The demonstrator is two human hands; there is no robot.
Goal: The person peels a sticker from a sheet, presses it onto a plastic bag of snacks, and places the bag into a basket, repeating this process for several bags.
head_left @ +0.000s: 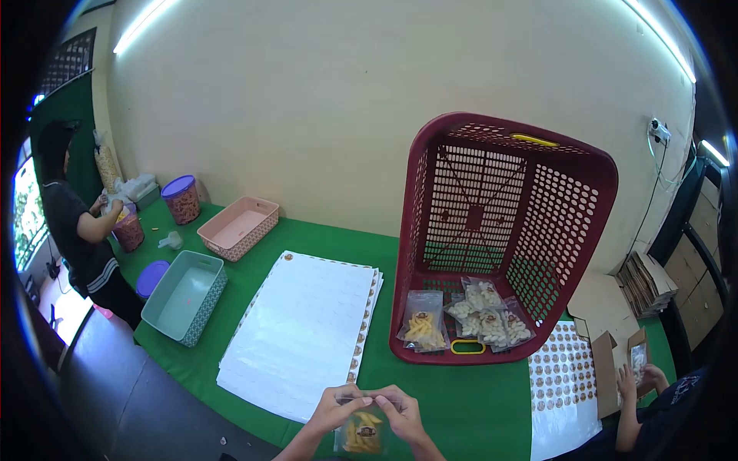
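Pinching the top edge of a clear snack pouch point(364, 442) with left hand point(332, 409) and right hand point(404, 416), thumbs nearly meeting at the middle, fingers closed about the edge. Step in hand, as judged: pressing or adjusting the pouch mouth; sealed or unsealed, impossible to tell. Next move, as judged: calls for a level pouch and even finger pressure along the edge. Location of pouch: low centre, at the near side of the green-covered table point(453, 403), with yellow sticks and a brown label visible. Beyond: white sheets point(296, 338) in a loose stack; to the right, a dark red crate point(473, 356) bearing filled pouches point(492, 316), beside a label sheet point(560, 369) and a person point(673, 399) at a cardboard box point(606, 373). Farther left: green basket point(204, 311), pink basket point(255, 237), purple-lidded tub point(183, 206) and a standing person point(73, 230). Behind: pale wall point(307, 115), lit by tube lights point(146, 25)
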